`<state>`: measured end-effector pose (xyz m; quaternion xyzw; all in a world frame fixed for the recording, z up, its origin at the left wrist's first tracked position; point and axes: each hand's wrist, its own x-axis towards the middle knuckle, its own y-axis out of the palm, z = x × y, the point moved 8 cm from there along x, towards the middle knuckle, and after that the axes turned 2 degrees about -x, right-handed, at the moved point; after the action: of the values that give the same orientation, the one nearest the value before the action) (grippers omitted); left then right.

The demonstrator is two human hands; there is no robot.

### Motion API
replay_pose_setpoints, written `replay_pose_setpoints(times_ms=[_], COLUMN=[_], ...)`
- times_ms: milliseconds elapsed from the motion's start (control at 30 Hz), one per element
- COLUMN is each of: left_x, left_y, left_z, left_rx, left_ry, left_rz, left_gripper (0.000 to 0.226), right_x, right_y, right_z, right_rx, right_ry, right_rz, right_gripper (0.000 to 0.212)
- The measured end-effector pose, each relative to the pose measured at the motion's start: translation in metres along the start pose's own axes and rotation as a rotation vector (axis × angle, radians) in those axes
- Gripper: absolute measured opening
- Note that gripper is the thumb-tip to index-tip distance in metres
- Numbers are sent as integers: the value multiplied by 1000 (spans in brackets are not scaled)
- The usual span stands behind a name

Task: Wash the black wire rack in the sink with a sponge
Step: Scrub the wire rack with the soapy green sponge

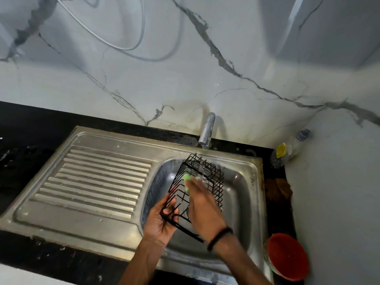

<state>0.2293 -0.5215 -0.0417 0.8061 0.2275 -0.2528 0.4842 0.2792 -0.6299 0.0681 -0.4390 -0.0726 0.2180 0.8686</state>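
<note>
Black wire rack [196,185] held tilted over the basin of the sink [244,194], far end up near the tap [207,130]. Left hand [162,220] curled round the near lower wires, bracing it so the grid faces up for scrubbing. Right hand [200,199] laid across the wires, fingers apparently wrapped on the green sponge [187,178], though blurred. Judged mid-scrub, probably kept over the basin so drips fall inside. Bottle [287,150] far right in the corner; red lid [287,257] near right.
</note>
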Motion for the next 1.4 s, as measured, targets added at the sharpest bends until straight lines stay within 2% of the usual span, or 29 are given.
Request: replay_pose_setpoints(times_ms=[100,233,333,500,633,767,800,867,933,1033,1133,1200,1233,1267,1333,1400], left_x=[7,5,1,-6,-6,-5,-4,-2,-2,-3,-1,-2,-4,-5,-4,1], left_y=[0,2,-8,-25,-21,-16,-20,-22,-20,-17,-20,-22,-23,-25,-28,-34], left_z=[-1,3,-3,-3,-15,-30,-33,-35,-34,-31,-25,-22,-23,-23,-26,-29], left_rx=[-42,-63,-13,10,-27,-35,-35,-64,-53,-6,-11,-38,-52,-56,-60,-56], left_ry=[-8,-36,-5,-64,-36,33,35,27,10,-9,-42,-57,-50,-41,-26,-26], left_rz=[33,123,119,130,130,85,85,129,162,204,264,260,251,233,199,190], left_gripper=[33,32,27,33,31,44,40,23,36,29,47,40,30,31,36,23], right_x=[-53,-54,-8,73,57,-14,-32,-52,-50,-12,41,65,74,79,76,49], right_y=[-1,2,-9,-41,-45,-26,-21,-20,-16,-28,-43,-50,-49,-47,-41,-37], right_z=[23,16,-7,-54,-18,36,36,37,31,-3,-42,-64,-70,-69,-49,-22], right_rx=[40,38,25,40,-98,-30,59,82,105,225,227,233,169,90,-38,-87], right_ry=[-173,-198,-48,186,41,-138,-102,-123,-144,93,297,392,395,382,252,157], right_rz=[-55,-184,-220,-193,-189,-226,-249,-346,-329,-307,-315,-322,-294,-241,-157,-130], right_gripper=[52,47,44,36,19,18,14,34,44,28,34,41,47,50,39,26])
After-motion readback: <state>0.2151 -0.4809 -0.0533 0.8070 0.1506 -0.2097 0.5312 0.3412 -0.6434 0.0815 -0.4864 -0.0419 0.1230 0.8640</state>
